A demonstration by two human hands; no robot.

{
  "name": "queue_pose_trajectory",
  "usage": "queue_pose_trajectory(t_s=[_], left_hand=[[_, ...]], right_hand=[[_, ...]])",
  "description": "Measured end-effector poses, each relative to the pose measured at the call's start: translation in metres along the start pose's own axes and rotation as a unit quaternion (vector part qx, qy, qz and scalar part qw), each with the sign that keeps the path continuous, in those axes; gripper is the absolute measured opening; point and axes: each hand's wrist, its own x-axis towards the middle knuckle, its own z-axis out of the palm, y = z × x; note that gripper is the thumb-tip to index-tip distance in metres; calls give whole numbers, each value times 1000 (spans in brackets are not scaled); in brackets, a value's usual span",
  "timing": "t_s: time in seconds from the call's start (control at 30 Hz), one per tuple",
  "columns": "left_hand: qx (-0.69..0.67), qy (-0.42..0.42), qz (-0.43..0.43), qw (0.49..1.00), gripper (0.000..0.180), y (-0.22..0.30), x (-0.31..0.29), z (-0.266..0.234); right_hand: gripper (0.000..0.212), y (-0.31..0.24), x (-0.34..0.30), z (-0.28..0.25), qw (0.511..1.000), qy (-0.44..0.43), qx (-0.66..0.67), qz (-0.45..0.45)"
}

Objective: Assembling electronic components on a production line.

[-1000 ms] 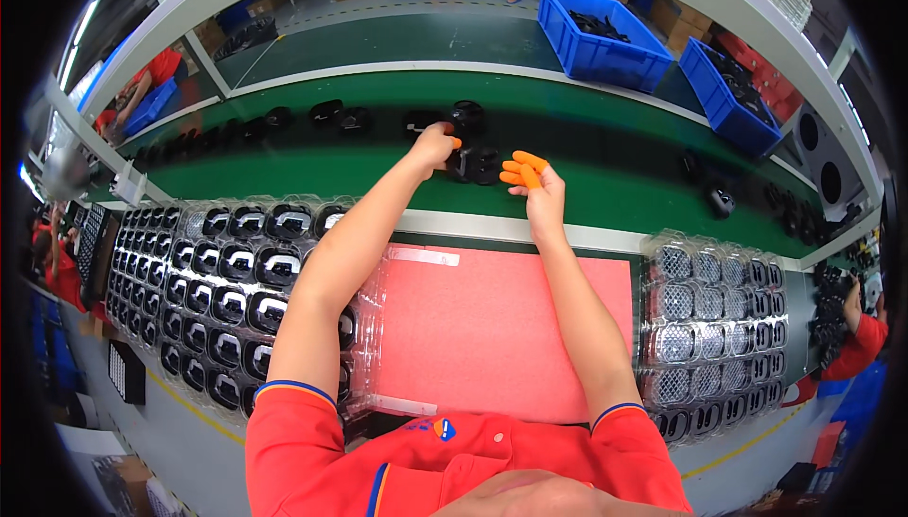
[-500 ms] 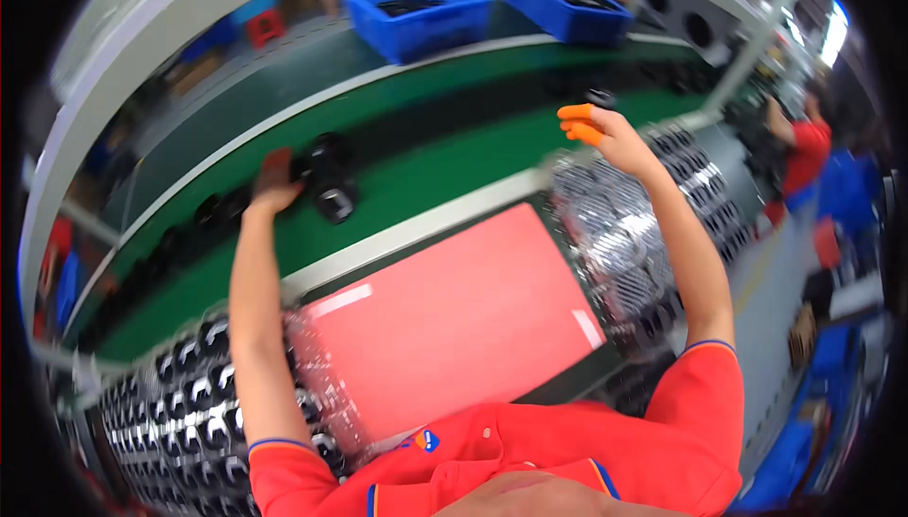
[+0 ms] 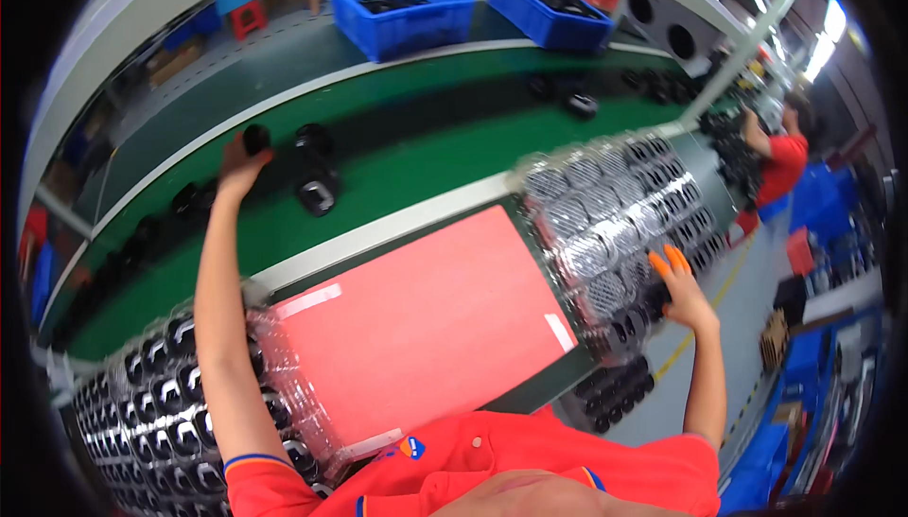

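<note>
My left hand (image 3: 243, 169) reaches over the green conveyor belt (image 3: 407, 153), its fingers closed round a small rounded black plastic part (image 3: 255, 139). To its right on the belt lie another black part (image 3: 312, 139) and one with a glossy pale-centred face (image 3: 317, 197). Orange finger covers show on my right hand (image 3: 689, 297), which is spread open at the near right edge of a clear blister tray (image 3: 601, 219). A dark part (image 3: 654, 299) sits close to its fingertips; whether they touch it I cannot make out.
A pink sheet (image 3: 426, 318) lies between that tray and stacked clear trays of black parts (image 3: 161, 403) on the left. Blue bins (image 3: 402, 25) stand beyond the belt. More black parts (image 3: 605, 394) are below the right tray. A co-worker in red (image 3: 783, 167) stands at far right.
My right hand has drawn back from the belt to the near edge of the right tray. My left hand has shifted slightly left, away from the pair of parts, with a black part showing in its fingers.
</note>
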Motion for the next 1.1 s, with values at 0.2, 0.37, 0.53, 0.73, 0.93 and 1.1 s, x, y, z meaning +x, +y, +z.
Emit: queue_pose_trajectory(t_s=[0.2, 0.37, 0.53, 0.73, 0.93, 1.1], left_hand=[[-422, -180, -193, 867, 48, 89, -26, -15], [-382, -196, -121, 895, 58, 120, -38, 13], [-400, -253, -79, 877, 51, 151, -34, 21], [-474, -168, -92, 860, 55, 149, -66, -16], [-632, -57, -309, 708, 47, 109, -87, -10], [-725, 8, -229, 649, 30, 106, -95, -1]], right_hand=[[31, -7, 4, -12, 988, 126, 76, -46], [26, -43, 44, -53, 949, 200, 233, -65], [37, -94, 107, -40, 843, 124, 498, -158], [37, -212, 162, -18, 721, 8, 667, -187], [40, -326, 233, 8, 599, -88, 783, -141], [42, -383, 251, 39, 416, -155, 882, -160]])
